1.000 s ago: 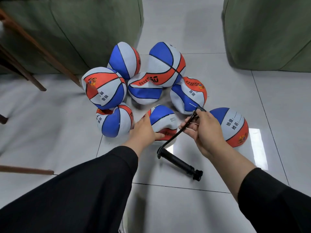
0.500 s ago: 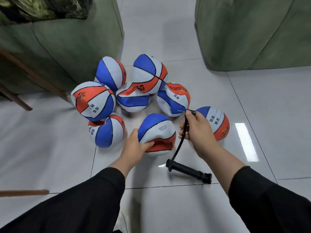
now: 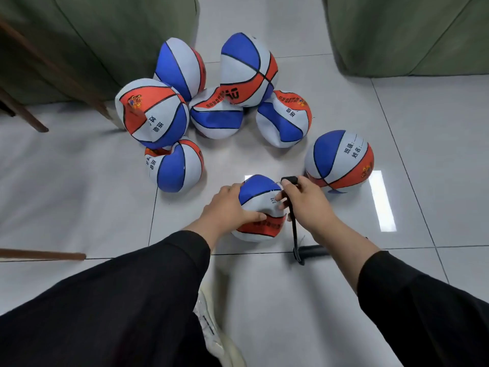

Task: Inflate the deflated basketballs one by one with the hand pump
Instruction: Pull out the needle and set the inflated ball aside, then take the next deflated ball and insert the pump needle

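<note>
While lying dented and partly collapsed on the floor tiles (image 3: 264, 300), held basketball (image 3: 260, 207): serves as reference for all positions below.

Left hand (image 3: 227, 210): clasps the left flank of the held basketball, fingers wrapped over the blue panel, thumb laid across the white panel just above the orange band.

Right hand (image 3: 308, 205): touches the right flank of the held basketball; clenched around the black hose (image 3: 295, 234), with the hose tip (image 3: 289, 179) pinched at the top of the fist and a thin needle pointing left over the ball's blue panel. Cannot tell whether the needle touches the ball.

Hose: drops from the fist, just right of the held basketball, down to the pump barrel (image 3: 315, 251).

Pump barrel: lies flat on the tiles, near and to the lower right of the held basketball, partly hidden behind the right forearm.

Round basketball (image 3: 340, 161): stands up and right of the held basketball, apart from it, full in shape.

Six crumpled basketballs (image 3: 217, 115): clustered beyond the held basketball, up and left, several touching each other.

White shoe (image 3: 211, 329): below the held basketball, between the black sleeves.

Green upholstery (image 3: 105, 35): beyond the cluster, far from the held basketball.
</note>
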The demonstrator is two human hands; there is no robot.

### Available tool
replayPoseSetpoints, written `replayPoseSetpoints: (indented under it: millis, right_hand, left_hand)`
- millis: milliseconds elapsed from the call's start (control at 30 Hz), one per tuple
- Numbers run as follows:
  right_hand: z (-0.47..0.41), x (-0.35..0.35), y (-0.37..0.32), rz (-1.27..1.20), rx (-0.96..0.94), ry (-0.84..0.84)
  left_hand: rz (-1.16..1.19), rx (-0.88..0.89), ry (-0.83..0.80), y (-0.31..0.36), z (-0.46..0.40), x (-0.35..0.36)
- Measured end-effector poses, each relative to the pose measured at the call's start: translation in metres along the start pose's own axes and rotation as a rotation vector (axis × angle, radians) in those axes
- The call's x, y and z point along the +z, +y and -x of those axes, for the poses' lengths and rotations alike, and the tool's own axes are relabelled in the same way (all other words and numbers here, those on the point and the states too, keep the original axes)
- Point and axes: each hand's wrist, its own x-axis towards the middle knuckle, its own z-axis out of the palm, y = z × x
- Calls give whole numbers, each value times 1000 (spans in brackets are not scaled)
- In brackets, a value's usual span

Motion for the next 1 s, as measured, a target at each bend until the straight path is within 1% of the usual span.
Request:
replayPoseSetpoints:
  millis: [100,167,300,500,600,900,1000]
  right_hand:
    - [-4,1,2,86,-17,-23]
    - [-8,2,3,124,-21,-23]
    - [-16,3,6,183,-21,11]
    - [-23,6,10,258,-32,5]
    - [-25,8,11,285,-36,-10]
    - [-29,8,11,300,-55,-24]
    - [-30,7,10,323,-70,-54]
  left_hand:
    - [44,60,-40,2,3,9]
    - [21,95,-7,2,3,11]
    - [85,86,-3,-2,1,7]
    - [267,88,-52,-16,-6,-1]
    - [318,92,-65,-21,-7,-2]
    - [364,101,-70,-25,-10,-2]
    - [358,98,-72,-27,-11,-2]
